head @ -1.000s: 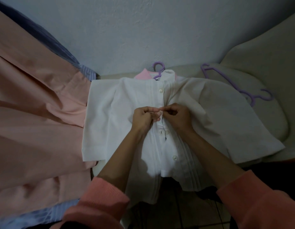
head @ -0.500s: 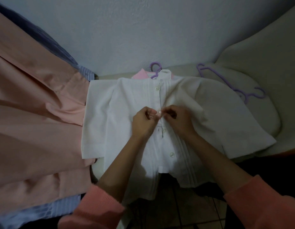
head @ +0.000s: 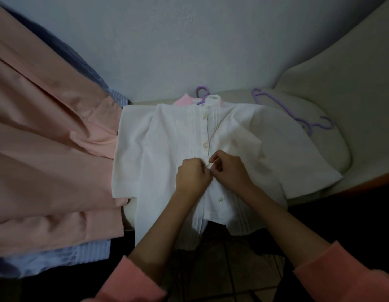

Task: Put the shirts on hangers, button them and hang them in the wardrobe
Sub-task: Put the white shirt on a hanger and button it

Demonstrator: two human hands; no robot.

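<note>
Both hands had dropped from the second button to the third: left hand and right hand pinched the white shirt placket mid-bed. Two buttons looked done; lower buttons and hanging remained, likewise the pink shirt.
</note>
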